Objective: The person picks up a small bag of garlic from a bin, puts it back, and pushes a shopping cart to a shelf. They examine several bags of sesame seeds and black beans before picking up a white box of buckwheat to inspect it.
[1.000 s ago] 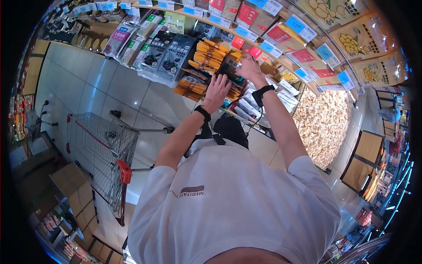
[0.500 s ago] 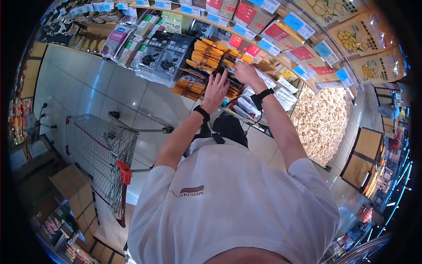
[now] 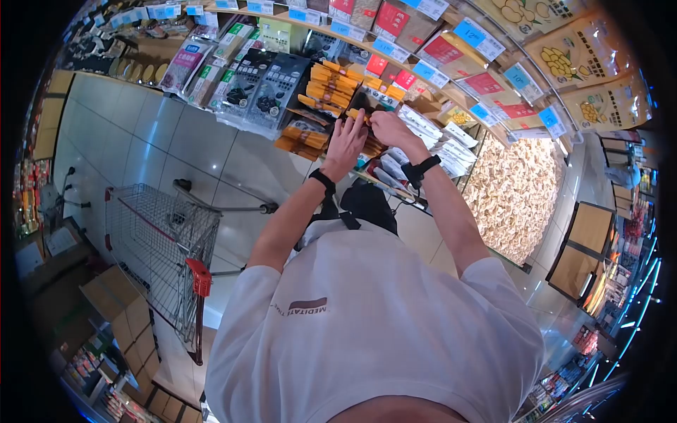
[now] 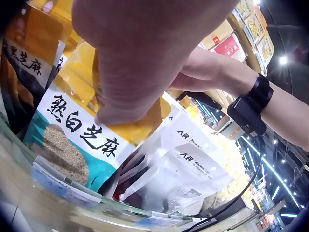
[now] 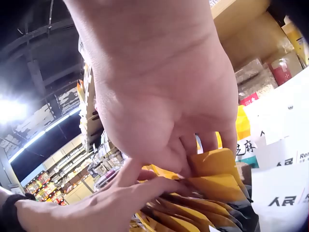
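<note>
Yellow-topped sesame pouches point(image 4: 72, 140) stand in a row on the shelf, the front one with a teal base and a window of pale seeds. Over this row the left hand point(image 3: 345, 146) lies with its fingers extended. Its thumb presses the front pouch in the left wrist view. Just to the right, the right hand point(image 3: 393, 130) pinches the top of a yellow pouch point(image 5: 217, 166) between thumb and curled fingers. Both hands' fingertips nearly meet there. More yellow pouches point(image 3: 331, 88) fill the neighbouring row.
White pouches point(image 4: 193, 164) stand right of the sesame row. Dark bags point(image 3: 271, 92) lie to the left. A tier with price tags point(image 3: 430, 74) rises behind. Further right is a bin of pale dried pieces point(image 3: 518, 201). A shopping cart point(image 3: 166, 240) stands behind on the left.
The right hand has come down from the back of the row toward the body, close beside the left hand. Yellow pouch tops now show between them. The left hand has barely moved.
</note>
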A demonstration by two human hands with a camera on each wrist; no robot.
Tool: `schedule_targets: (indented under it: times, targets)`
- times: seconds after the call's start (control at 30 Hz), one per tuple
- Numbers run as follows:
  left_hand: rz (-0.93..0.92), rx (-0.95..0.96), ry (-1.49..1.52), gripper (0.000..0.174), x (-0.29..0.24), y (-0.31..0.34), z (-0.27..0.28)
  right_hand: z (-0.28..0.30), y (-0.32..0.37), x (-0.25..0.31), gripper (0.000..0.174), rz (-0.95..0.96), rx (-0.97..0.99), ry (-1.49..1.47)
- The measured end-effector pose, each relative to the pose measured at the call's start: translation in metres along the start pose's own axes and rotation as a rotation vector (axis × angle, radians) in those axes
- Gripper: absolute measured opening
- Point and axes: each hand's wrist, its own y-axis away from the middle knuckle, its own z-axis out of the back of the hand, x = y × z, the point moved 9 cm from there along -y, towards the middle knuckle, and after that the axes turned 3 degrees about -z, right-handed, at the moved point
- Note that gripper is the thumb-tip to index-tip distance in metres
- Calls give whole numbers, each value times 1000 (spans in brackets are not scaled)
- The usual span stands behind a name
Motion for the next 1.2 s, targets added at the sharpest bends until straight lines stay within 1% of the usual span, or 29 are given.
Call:
schedule_targets:
  times: [0.07,0.13,0.17,0.23,0.27,0.33,0.37,0.43,0.47,0.53,0.57,0.63,0.67,0.73,0.87,0.93,1.07,1.13,1.17,1.2]
  targets:
    - [5,-31,-3,41,0,0,-1,-7,0,-10,24,-15,-18,-38]
    - [-11,29,-41,41,0,-2,-5,3,8,6,21,189,-117,-139]
    - [-12,29,-42,41,0,-3,-5,5,8,5,21,189,-117,-139]
    - [-14,28,-47,40,0,-3,-3,3,6,-7,20,26,-44,-284]
    - [-13,29,-48,40,1,-3,-2,3,6,-5,20,27,-43,-285]
    - [-19,-4,1,43,1,-2,2,9,5,-14,22,-41,-138,-387]
    - [-21,-3,2,43,1,-3,1,9,5,-16,22,-43,-139,-387]
    - [-20,-41,-11,40,0,-2,3,3,1,-18,33,-57,-66,-175]
    - [-24,-39,-11,40,-1,-2,2,2,-1,-20,33,-60,-68,-178]
    - [-12,-29,-29,38,0,-2,2,-5,-10,-19,47,14,-44,-22]
    - [-12,-28,-30,38,-1,-2,1,-5,-15,-23,47,15,-44,-23]
    - [-2,-43,-12,38,-1,-2,-2,-8,-21,-20,52,21,58,-22]
    - [0,-41,-12,38,0,-1,-4,-6,-22,-18,52,23,60,-23]
    - [-4,-41,-16,38,-1,-1,-2,-8,-23,-20,59,-27,143,-22]
    - [1,-14,-1,43,-1,-1,-3,-2,-25,-17,61,4,179,52]
    - [4,26,-19,48,-1,0,-6,-9,-23,-14,62,54,325,149]
    - [10,53,-18,52,0,1,-9,-10,-23,-18,61,23,334,74]
    - [18,26,1,49,1,1,-8,-5,-35,-22,52,48,191,-47]
    - [18,27,2,49,1,1,-8,-7,-42,-27,52,47,191,-48]
    - [16,27,-1,48,1,0,-9,13,-46,-26,47,11,30,-33]
